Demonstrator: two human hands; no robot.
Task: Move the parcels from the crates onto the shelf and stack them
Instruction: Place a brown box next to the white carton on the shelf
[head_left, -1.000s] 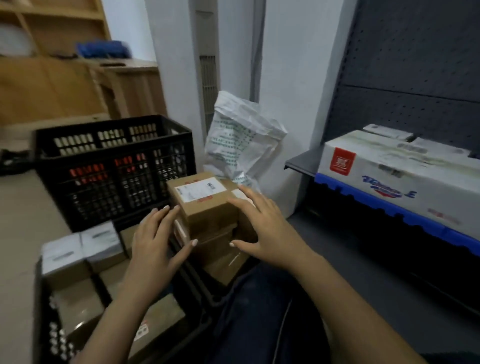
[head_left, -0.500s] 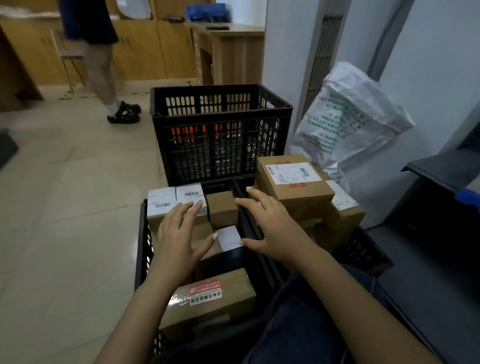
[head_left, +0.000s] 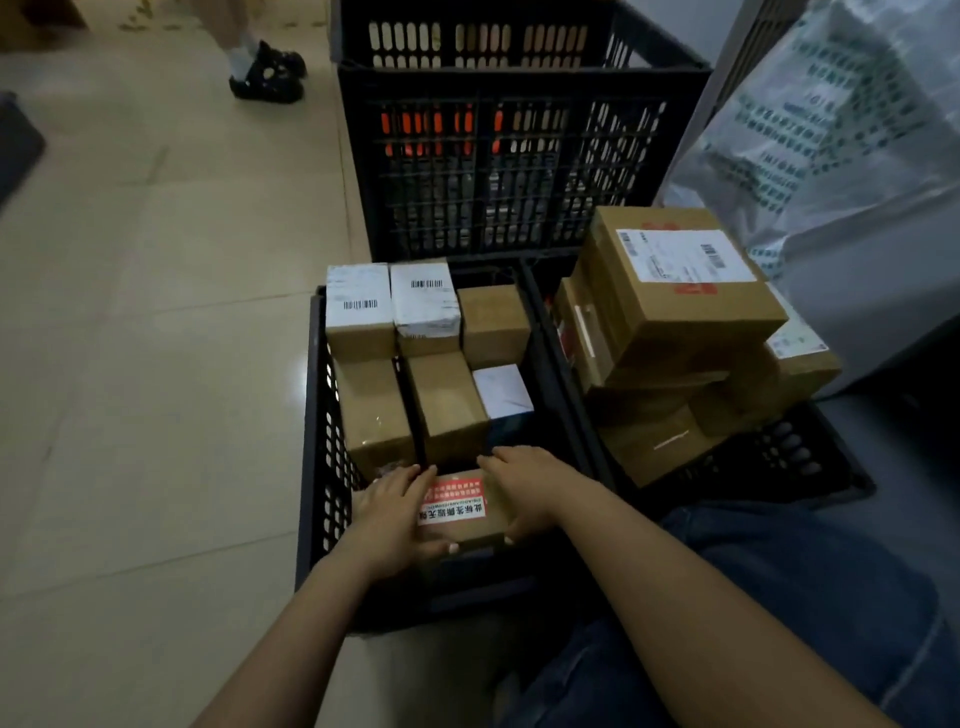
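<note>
Floor crate (head_left: 312, 415) half hides parcel (head_left: 462, 526), seemingly gripped by left hand (head_left: 389, 517), right hand (head_left: 531, 483)

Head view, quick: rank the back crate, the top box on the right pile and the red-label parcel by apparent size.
1. back crate
2. top box
3. red-label parcel, nearest the camera yet smallest

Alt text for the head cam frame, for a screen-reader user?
A left hand and right hand grip a small brown cardboard parcel with a red-and-white label at the near end of a black plastic crate packed with similar parcels. A second black crate to its right holds larger stacked cardboard boxes.
</note>
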